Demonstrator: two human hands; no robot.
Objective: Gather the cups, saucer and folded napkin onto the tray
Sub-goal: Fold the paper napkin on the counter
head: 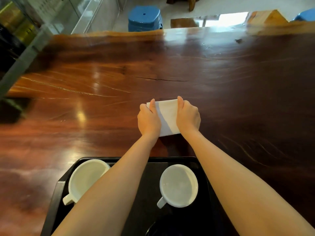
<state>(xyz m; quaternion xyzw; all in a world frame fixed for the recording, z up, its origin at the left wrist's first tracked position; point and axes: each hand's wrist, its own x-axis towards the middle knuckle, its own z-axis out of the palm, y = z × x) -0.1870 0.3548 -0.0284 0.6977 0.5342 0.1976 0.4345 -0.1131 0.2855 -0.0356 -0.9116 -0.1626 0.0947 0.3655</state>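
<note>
Head view: white folded paper napkin (167,117) lying on the glossy dark-red wooden table (102,79), beyond the black rectangular tray (56,200); left hand (148,119) and right hand (187,115) grip its opposite edges, fingers curled around them; two white ceramic cups, left (85,179) and right (179,185), stand inside the tray, apart.

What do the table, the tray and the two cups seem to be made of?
Table: solid wood, glossy varnish; grain, cracks and bright reflections show.
Tray: dark and matte, perhaps plastic or painted wood; unclear.
Left cup and right cup: white, smooth and shiny, probably glazed ceramic.
</note>
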